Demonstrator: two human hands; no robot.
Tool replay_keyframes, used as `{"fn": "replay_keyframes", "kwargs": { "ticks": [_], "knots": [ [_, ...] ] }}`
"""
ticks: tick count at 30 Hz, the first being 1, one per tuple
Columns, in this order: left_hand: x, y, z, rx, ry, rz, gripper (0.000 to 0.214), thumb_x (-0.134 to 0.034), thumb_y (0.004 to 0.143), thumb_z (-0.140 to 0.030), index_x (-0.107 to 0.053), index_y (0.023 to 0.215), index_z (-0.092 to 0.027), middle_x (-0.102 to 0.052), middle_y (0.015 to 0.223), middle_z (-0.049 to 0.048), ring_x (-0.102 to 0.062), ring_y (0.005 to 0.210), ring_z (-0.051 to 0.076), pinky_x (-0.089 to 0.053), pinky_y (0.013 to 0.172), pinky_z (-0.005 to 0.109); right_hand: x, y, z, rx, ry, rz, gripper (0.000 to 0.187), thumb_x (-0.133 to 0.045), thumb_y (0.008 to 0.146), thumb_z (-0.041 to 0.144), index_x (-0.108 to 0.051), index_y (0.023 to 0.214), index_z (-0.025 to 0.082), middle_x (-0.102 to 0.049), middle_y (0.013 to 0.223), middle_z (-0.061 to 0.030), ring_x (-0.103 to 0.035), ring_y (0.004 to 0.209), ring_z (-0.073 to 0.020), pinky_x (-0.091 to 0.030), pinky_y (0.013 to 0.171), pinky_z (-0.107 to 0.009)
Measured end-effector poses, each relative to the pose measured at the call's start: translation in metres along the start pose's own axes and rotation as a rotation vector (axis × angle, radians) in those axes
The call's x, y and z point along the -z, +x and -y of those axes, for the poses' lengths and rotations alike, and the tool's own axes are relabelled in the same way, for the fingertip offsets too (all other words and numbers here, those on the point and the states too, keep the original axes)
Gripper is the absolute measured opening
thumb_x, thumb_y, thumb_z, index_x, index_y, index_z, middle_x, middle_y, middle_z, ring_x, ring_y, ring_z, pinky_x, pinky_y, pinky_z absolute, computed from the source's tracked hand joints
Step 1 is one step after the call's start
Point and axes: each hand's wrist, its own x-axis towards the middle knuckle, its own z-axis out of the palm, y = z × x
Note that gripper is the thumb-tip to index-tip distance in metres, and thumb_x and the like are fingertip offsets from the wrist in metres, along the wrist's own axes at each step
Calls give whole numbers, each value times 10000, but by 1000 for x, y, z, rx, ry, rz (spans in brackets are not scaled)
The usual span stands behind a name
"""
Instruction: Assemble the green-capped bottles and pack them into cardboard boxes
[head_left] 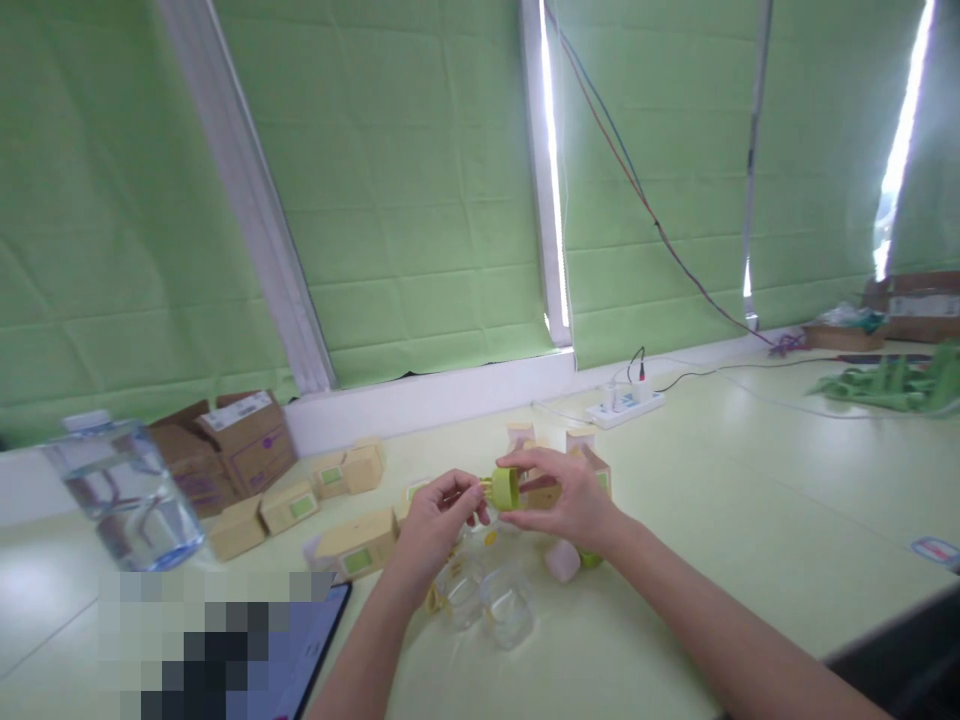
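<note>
My right hand [564, 497] is closed around a small round green cap-like part [505, 489], held above the table. My left hand [437, 520] pinches a small yellowish piece right beside that green part, the fingertips of both hands almost touching. Below the hands lie clear plastic containers [487, 598] on the pale green table [750, 520]. A small pinkish piece [562, 560] lies under my right wrist.
Several small tan boxes with green labels [356, 545] lie scattered left of the hands, with two more [581, 440] behind. A large water bottle [124, 495] and a cardboard box [232, 440] stand at the left. A white power strip [625, 405] lies at the back, a tablet [300, 650] at the front left.
</note>
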Motion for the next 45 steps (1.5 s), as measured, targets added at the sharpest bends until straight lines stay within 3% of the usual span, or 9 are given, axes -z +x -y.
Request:
{"fn": "replay_keyframes", "kwargs": {
  "ticks": [5,9,16,20,26,30,35,41,45],
  "knots": [
    [-4,-2,-5,43,-203,-36,331,-669,816,-440,-675,1036,-193,-693,898,42,-632,725,150,-461,665,257,1,1,2,-2,-14,-3,505,-809,728,346,-652,1201,264,-615,1210,-86,-611,1088,-226,-634,770,-321],
    [-12,-6,-11,48,-237,52,449,-708,786,-449,-662,1173,-227,-697,1103,78,-649,962,225,-500,765,290,-2,2,4,8,-96,70,526,-817,722,355,-649,1216,285,-638,1155,-75,-618,1020,-222,-599,701,-300],
    [-3,1,1,66,-270,-61,468,-690,802,-464,-631,1169,-180,-681,878,34,-647,698,152,-484,661,268,0,3,2,-88,-196,46,468,-808,728,393,-669,1140,221,-675,1065,-72,-605,689,-144,-518,576,-263],
    [5,5,7,107,-418,-209,468,-704,766,-482,-636,1104,-165,-676,847,19,-635,619,129,-454,582,246,15,6,9,-167,-317,292,129,-726,808,351,-736,824,223,-698,709,-3,-585,566,-137,-447,545,-248],
    [7,4,6,140,-520,-230,502,-699,759,-471,-619,1137,-151,-706,892,49,-646,635,141,-451,583,252,28,-9,17,-206,-515,605,275,-865,579,326,-782,834,268,-737,706,-6,-616,563,-172,-371,491,-242],
    [9,3,2,141,-551,-204,497,-699,773,-445,-614,1160,-144,-718,952,80,-657,668,153,-457,602,256,28,-13,21,-223,-636,712,140,-843,572,225,-753,677,246,-679,574,14,-555,490,-145,-297,447,-226],
    [9,1,2,147,-557,-160,480,-721,763,-410,-622,1160,-159,-723,979,78,-677,725,167,-461,641,254,23,17,35,-145,-483,427,154,-792,684,303,-757,819,237,-717,736,-15,-624,663,-181,-443,585,-262],
    [7,-2,4,150,-542,-65,418,-709,791,-357,-614,1168,-203,-721,963,60,-691,823,188,-477,705,260,-18,31,15,-296,134,-19,281,-704,802,357,-690,1038,205,-731,957,-49,-688,834,-190,-566,751,-312],
    [5,-2,2,150,-508,-16,428,-728,780,-355,-624,1167,-206,-704,1053,79,-668,854,178,-488,738,266,-34,17,-4,-377,391,-79,384,-763,758,373,-638,1069,185,-737,948,-67,-709,826,-198,-581,761,-327]
  ]
}}
